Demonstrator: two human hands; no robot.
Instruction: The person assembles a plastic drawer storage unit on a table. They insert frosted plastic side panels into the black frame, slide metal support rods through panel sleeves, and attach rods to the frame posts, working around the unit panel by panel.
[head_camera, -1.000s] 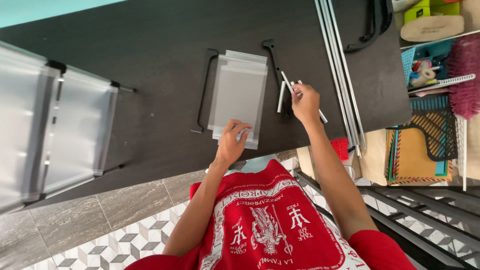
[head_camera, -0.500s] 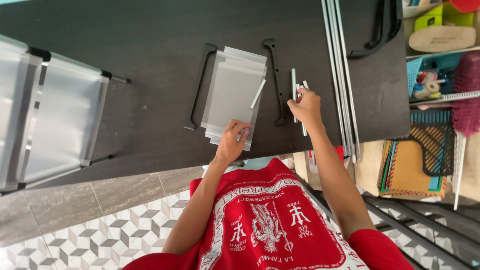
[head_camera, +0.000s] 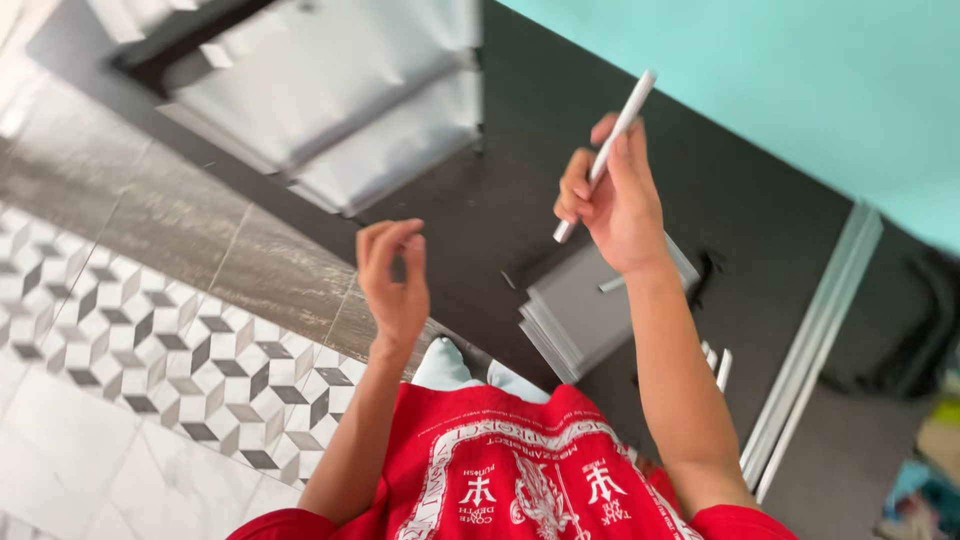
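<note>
Both hands have been lifted off the dark mat (head_camera: 520, 190) since half a second ago, and the view has been swung round so the stack of grey panels (head_camera: 585, 315) now sits at centre right rather than up top. A slim white rod (head_camera: 607, 155) is held up in the right hand (head_camera: 618, 200), fingers closed round its lower half, its tip pointed toward the upper right of the frame (raised, it seems, for a better look or a turn in the grip). Nothing is held in the left hand (head_camera: 395, 280): it is raised at centre left, fingers loosely curled, thumb and forefinger close to touching.

Below the right wrist, the panels are seen as thin, flat, matte sheets stacked with edges slightly fanned, a short pale rod lying on top. At the upper left, a larger pale rack (head_camera: 330, 100) of smooth, shiny shelves is laid flat, framed in black. Long thin metal rails (head_camera: 815, 340) are laid side by side at the right, running diagonally, probably kept parallel so they stay sorted. Hard patterned floor tiles (head_camera: 130, 340) with a cube design fill the lower left, and a red printed shirt (head_camera: 520, 470) the bottom.
</note>
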